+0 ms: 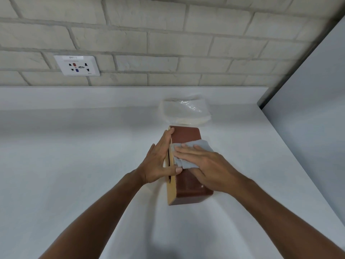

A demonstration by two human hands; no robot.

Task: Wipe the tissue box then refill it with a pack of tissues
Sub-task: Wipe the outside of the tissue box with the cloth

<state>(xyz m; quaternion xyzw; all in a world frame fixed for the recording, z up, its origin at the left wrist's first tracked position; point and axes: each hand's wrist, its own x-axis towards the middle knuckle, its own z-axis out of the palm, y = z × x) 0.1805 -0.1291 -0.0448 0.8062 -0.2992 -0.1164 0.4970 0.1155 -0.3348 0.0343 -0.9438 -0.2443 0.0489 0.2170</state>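
Observation:
A brown tissue box with a pale wooden lid lies on its side on the white counter, the lid and its slot facing left. My left hand holds the box against the lid side, fingers straight along it and thumb across the slot. My right hand presses a grey cloth flat onto the brown upper face with straight fingers. A pack of tissues in clear plastic lies just behind the box.
A brick-pattern wall rises behind the counter, with a white socket plate at the left. A grey panel stands along the counter's right edge. The counter's edge runs diagonally at the right.

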